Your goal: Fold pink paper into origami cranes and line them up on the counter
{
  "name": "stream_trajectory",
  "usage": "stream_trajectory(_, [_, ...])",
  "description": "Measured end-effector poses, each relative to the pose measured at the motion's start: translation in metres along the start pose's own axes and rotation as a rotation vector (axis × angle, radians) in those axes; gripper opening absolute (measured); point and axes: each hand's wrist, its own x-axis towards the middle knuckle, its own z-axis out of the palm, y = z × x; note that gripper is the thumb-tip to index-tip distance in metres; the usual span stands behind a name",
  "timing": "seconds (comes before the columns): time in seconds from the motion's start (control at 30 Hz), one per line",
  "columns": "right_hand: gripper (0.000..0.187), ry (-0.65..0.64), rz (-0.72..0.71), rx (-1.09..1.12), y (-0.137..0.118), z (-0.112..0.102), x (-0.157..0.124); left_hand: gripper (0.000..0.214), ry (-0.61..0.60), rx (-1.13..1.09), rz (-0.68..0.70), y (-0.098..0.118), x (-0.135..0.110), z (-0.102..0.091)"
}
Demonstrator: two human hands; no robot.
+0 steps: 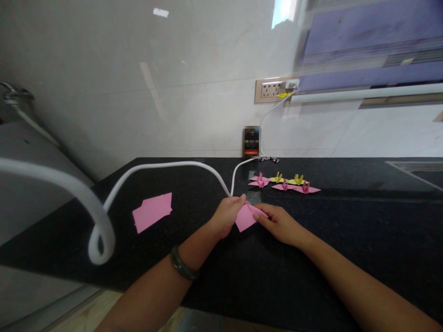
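Note:
A small pink paper (245, 220) with a crease or fold near its top is pinched between both hands over the black counter. My left hand (226, 216), below a dark bangle on the wrist, grips its left edge with the thumb on top. From the right, my right hand (278, 223) closes on the other edge, thumb lying on the paper. The undersides of the fingers are hidden. Just beyond the hands stand several folded paper cranes, pink ones (306, 188) and yellow ones (298, 179). To the left lies a stack of pink paper sheets (152, 212).
A thick white cable (180, 164) arches over the black counter (214, 281) and comes down by my left hand. Against the tiled wall leans a phone (251, 142), with a thin cord near it running to the wall socket (272, 90). A sink edge (411, 174) shows at right.

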Motion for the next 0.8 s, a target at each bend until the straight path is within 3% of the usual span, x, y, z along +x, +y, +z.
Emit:
stream_trajectory(0.3, [0.022,-0.007,0.002,-0.032,-0.0037,0.0,-0.0007,0.026,0.009,0.085,0.018,-0.001,-0.0028,-0.0005])
stream_trajectory(0.8, [0.023,-0.017,0.012,-0.08,-0.0019,0.0,-0.0003,0.031,0.024,0.148,0.025,0.0019,-0.0033,0.0012])
